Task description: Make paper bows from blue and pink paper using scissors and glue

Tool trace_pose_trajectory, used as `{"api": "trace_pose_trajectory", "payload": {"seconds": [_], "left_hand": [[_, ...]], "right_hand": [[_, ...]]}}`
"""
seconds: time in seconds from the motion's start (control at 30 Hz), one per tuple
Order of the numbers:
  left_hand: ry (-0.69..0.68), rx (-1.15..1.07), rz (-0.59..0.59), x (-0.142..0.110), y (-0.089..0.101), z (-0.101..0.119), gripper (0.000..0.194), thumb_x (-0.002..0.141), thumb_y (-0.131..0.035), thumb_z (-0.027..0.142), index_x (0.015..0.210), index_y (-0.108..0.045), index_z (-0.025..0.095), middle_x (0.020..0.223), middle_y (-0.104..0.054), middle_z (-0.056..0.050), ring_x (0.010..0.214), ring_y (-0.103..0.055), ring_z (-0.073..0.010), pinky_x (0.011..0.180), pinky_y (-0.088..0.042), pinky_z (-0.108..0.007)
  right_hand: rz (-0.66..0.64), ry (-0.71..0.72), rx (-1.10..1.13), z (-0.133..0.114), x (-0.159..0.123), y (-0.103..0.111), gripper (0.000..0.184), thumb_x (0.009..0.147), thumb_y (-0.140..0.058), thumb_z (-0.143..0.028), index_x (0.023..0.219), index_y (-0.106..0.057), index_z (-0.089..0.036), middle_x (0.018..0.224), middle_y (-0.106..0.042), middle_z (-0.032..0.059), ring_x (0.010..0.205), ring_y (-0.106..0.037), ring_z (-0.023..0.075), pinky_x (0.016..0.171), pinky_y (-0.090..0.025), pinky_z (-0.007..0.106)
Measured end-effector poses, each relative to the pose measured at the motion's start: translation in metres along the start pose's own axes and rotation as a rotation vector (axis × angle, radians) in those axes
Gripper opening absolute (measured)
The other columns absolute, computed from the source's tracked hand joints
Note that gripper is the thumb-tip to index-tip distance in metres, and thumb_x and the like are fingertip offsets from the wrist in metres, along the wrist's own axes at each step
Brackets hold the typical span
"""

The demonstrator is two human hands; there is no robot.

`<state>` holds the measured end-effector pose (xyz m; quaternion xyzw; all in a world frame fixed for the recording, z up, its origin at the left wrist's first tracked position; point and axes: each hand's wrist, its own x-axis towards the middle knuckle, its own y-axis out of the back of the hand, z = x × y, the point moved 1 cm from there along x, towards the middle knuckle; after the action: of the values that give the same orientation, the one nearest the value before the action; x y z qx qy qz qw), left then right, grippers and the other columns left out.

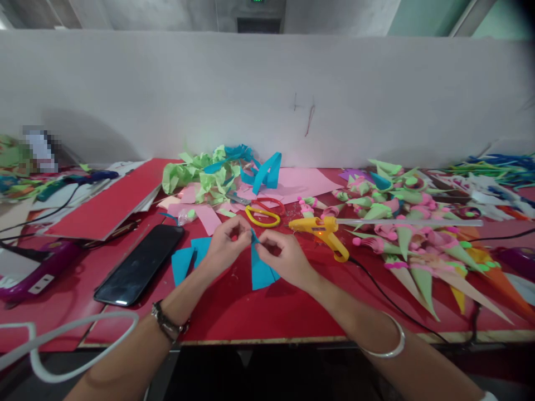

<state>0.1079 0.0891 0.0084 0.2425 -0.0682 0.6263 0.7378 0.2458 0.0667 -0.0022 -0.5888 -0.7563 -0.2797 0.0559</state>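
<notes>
Between my two hands is a piece of blue paper, its narrow top end pinched and its wider part hanging toward me. My left hand has thumb and forefinger closed at that top end. From the other side my right hand grips the same paper, fingers curled. More blue paper pieces lie on the red table by my left wrist. Beyond my hands rest scissors with yellow and red handles. A yellow hot glue gun lies right of them, a clear glue stick out its back and a small orange light lit.
Many pink and green paper cones are heaped at the right. Crumpled green paper and blue strips lie at the back. A black phone, red sheets and a purple power strip stand left. A white cable loops near my left forearm.
</notes>
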Motion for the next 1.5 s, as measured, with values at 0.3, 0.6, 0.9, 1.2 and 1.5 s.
{"api": "trace_pose_trajectory", "payload": {"seconds": [0.3, 0.6, 0.9, 1.2, 1.5], "left_hand": [[0.008, -0.014, 0.038, -0.0028, -0.0037, 0.0011, 0.006, 0.067, -0.046, 0.014, 0.061, -0.045, 0.017, 0.054, -0.038, 0.006, 0.051, -0.036, -0.0072, 0.048, -0.031, -0.018], [-0.026, -0.041, -0.026, -0.001, -0.001, 0.0017, 0.005, 0.068, -0.047, 0.018, 0.063, -0.048, 0.017, 0.055, -0.041, 0.005, 0.052, -0.037, -0.0078, 0.049, -0.032, -0.019], [0.007, -0.027, -0.014, -0.0012, 0.0002, 0.0039, 0.004, 0.067, -0.05, 0.02, 0.066, -0.052, 0.016, 0.053, -0.043, 0.005, 0.051, -0.039, -0.0085, 0.049, -0.033, -0.02], [0.009, -0.056, -0.013, -0.0017, 0.0002, 0.0035, 0.001, 0.066, -0.051, 0.017, 0.064, -0.051, 0.017, 0.051, -0.04, 0.006, 0.049, -0.037, -0.008, 0.048, -0.031, -0.02], [0.025, -0.106, -0.023, -0.0006, -0.0001, 0.003, 0.005, 0.065, -0.051, 0.02, 0.062, -0.049, 0.017, 0.053, -0.039, 0.005, 0.05, -0.036, -0.0078, 0.048, -0.031, -0.02]], "right_hand": [[-0.004, -0.009, 0.054, -0.0007, 0.0012, 0.0007, 0.016, 0.074, -0.045, -0.018, 0.059, -0.04, -0.018, 0.053, -0.035, -0.0058, 0.05, -0.033, 0.0066, 0.047, -0.028, 0.018], [0.0, -0.018, 0.091, -0.0017, 0.0001, 0.001, 0.016, 0.072, -0.045, -0.017, 0.058, -0.038, -0.018, 0.051, -0.033, -0.0067, 0.047, -0.031, 0.0061, 0.045, -0.026, 0.018], [0.005, -0.019, 0.073, -0.0019, -0.0007, 0.0, 0.018, 0.071, -0.045, -0.016, 0.056, -0.035, -0.018, 0.049, -0.028, -0.0075, 0.046, -0.027, 0.0055, 0.043, -0.023, 0.018], [-0.007, -0.014, 0.063, -0.0023, 0.0001, 0.0, 0.018, 0.07, -0.044, -0.015, 0.056, -0.034, -0.018, 0.049, -0.027, -0.0075, 0.046, -0.026, 0.0052, 0.043, -0.022, 0.018], [-0.018, -0.025, 0.047, -0.0024, -0.0009, -0.0007, 0.016, 0.069, -0.044, -0.017, 0.056, -0.035, -0.018, 0.05, -0.028, -0.007, 0.046, -0.027, 0.0055, 0.043, -0.023, 0.018]]}}
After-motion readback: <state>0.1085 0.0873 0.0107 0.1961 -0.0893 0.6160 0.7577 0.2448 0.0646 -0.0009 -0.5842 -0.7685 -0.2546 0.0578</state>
